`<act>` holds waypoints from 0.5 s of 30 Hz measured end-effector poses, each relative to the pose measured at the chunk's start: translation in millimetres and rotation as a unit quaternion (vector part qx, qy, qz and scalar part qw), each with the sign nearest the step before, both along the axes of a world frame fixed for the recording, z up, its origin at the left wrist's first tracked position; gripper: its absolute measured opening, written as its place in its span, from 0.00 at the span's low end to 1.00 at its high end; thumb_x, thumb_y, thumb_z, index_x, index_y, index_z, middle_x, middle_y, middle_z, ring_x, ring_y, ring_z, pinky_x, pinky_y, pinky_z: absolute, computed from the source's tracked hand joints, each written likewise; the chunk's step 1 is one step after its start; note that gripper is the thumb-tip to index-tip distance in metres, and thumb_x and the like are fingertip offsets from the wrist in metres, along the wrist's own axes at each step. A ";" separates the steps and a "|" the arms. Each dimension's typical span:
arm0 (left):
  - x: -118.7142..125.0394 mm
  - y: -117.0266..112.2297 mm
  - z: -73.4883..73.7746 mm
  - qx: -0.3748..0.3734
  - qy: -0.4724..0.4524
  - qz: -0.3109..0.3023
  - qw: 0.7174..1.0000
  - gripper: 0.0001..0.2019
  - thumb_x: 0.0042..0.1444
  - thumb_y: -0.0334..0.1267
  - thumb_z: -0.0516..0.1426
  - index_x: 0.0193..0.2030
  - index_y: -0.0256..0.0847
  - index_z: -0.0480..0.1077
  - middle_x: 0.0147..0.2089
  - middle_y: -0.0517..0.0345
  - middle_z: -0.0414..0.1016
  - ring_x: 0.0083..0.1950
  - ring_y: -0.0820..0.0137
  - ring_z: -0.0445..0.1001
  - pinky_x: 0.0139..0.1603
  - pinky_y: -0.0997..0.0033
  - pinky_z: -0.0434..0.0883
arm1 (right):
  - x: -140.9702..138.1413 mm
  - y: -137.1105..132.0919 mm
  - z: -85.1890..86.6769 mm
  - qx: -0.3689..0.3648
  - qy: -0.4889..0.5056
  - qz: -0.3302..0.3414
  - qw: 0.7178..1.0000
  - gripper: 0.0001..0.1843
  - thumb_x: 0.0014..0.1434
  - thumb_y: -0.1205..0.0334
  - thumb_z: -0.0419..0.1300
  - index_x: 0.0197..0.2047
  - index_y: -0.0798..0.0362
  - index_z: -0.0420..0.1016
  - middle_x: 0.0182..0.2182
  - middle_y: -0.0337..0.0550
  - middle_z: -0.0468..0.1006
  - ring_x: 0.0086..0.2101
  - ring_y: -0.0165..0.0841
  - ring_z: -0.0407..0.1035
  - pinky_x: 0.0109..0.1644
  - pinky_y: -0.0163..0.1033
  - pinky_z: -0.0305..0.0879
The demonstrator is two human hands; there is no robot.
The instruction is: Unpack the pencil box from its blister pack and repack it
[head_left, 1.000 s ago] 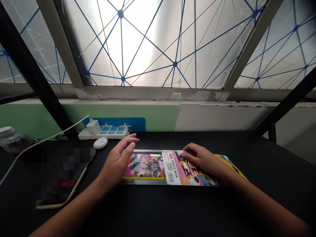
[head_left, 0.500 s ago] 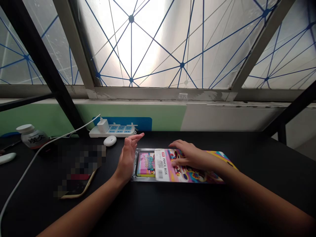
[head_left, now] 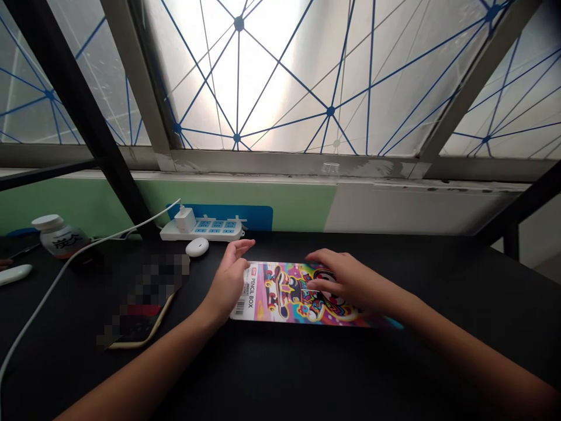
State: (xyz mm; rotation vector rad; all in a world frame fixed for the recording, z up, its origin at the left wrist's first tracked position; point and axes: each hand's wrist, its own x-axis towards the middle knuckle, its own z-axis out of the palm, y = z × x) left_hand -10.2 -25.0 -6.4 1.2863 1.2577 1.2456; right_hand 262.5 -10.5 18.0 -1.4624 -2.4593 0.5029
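Observation:
A colourful pencil box lies lengthwise on the black table, its printed lid drawn across to the left end. White lettering space at that end reads "PENCIL BOX". My left hand is at the left end, its thumb by the lid's upper corner and its fingers stretched out past the edge. Over the lid's right half rests my right hand, thumb on or just above the print and fingers spread towards the far edge. My right hand and forearm hide part of the box's right end.
A phone, partly pixelated, lies left of the box. Behind it are a white earbud case and a power strip with a plugged charger. A white cable runs past a white jar. Black frame bars slant at both sides.
The lid has slid left over the clear tray, covering the inside that showed before. My left thumb has come down to the box's end; my right hand has stayed nearly in place.

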 end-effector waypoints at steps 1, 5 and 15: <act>-0.6 1.2 -2.0 -0.015 -0.005 0.006 1.000 0.18 0.59 0.31 0.49 0.54 0.48 0.66 0.68 0.54 0.66 0.64 0.57 0.69 0.47 0.63 0.74 | 16.9 -1.4 -2.0 -0.021 0.022 -0.021 0.999 0.30 0.61 0.35 0.57 0.56 0.48 0.72 0.55 0.50 0.76 0.52 0.48 0.70 0.56 0.50 0.65; -0.6 5.9 -7.4 -0.064 -0.032 0.023 0.997 0.22 0.52 0.27 0.51 0.54 0.47 0.64 0.68 0.51 0.67 0.45 0.64 0.80 0.35 0.69 0.75 | 57.5 0.8 -10.1 -0.036 0.057 -0.072 0.995 0.27 0.62 0.38 0.56 0.55 0.48 0.72 0.52 0.50 0.78 0.50 0.47 0.72 0.53 0.49 0.69; 3.3 9.6 -2.7 -0.147 -0.117 0.080 0.979 0.26 0.58 0.27 0.56 0.62 0.44 0.57 0.58 0.44 0.76 0.27 0.69 0.79 0.26 0.66 0.78 | 50.8 4.6 -13.4 -0.036 0.034 -0.057 0.997 0.25 0.64 0.37 0.52 0.47 0.49 0.74 0.42 0.48 0.80 0.39 0.43 0.73 0.40 0.44 0.68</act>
